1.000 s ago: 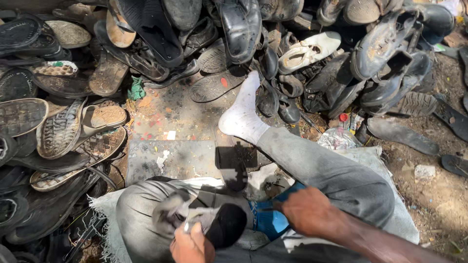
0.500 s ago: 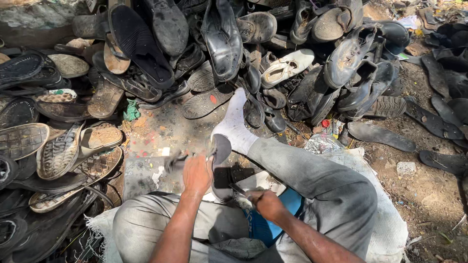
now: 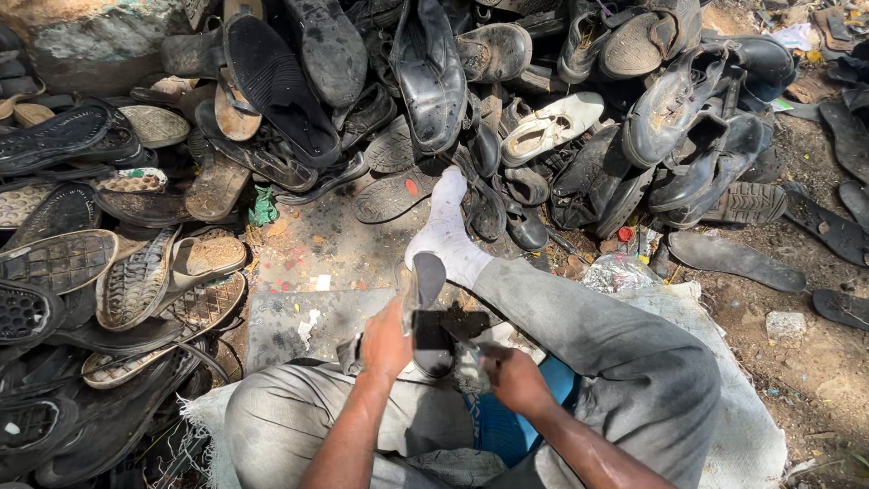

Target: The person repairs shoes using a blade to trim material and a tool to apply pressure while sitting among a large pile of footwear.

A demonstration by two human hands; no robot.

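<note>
1. Gripping the dark shoe sole [image 3: 429,312] with my left hand [image 3: 387,342], I have my fingers curled round its left edge near the middle. It stands on end between my knees, over a dark block [image 3: 462,323] set on the stained slab [image 3: 299,312].
2. The sole looks light and flat. I judge it rubbery: stiff enough to stay upright, yet likely to bend if I press its narrow top. The worn, dusty surface should give a fair hold, and the thick middle, where my palm sits, seems the best place to take it.
3. My right hand [image 3: 516,380] is closed round something small and pale by the sole's lower right. I cannot make out what it is; it may be a tool or a scrap.
4. My socked foot [image 3: 445,231] stretches out past the sole towards the heap of old shoes [image 3: 471,100], with my grey trouser leg [image 3: 588,335] running back to the right.
5. Hard to read: the sole's bottom end is hidden behind my hands, the block's shape is lost in shadow, and a blue thing [image 3: 507,430] under my right wrist shows only in part. The loose soles [image 3: 109,263] at far left are cut off by the edge.
</note>
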